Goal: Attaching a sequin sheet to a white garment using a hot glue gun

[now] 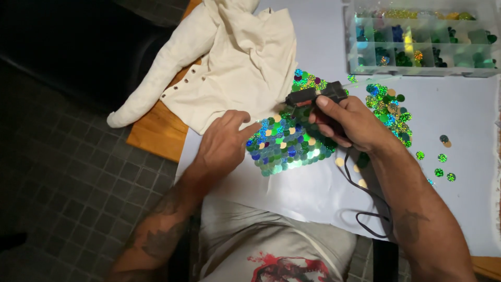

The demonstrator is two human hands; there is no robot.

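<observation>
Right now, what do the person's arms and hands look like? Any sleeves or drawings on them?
No sleeves and no gloves: both forearms are bare. The left forearm has dark tattoos running along it, and the right forearm has a smaller dark tattoo. The left hand and right hand show no rings, and no watch or bracelet shows on either wrist.

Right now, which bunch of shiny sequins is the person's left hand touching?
The overlapped blue-green sequin patch at the centre: the left hand presses its edge. The heap beyond the right hand and the scattered singles lie untouched.
</observation>
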